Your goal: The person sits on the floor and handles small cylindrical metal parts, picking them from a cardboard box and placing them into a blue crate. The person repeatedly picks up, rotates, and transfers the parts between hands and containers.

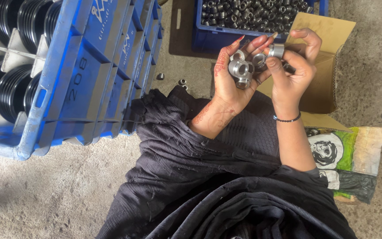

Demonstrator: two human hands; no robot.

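Observation:
My left hand (231, 82) is palm up above my lap, cupping several shiny metal rings (241, 70). My right hand (293, 66) is beside it, thumb and fingers pinching one metal ring (276, 50) at the left hand's fingertips. A dark bead bracelet (287, 119) circles the right wrist. Black cloth (208, 177) covers my lap below both hands.
A blue crate (208, 37) full of small metal rings stands ahead. Stacked blue crates (89, 79) with black round parts (9, 88) are at left. A brown cardboard box (328, 66) and a printed bag (345, 159) lie at right. Loose rings (182, 82) dot the concrete floor.

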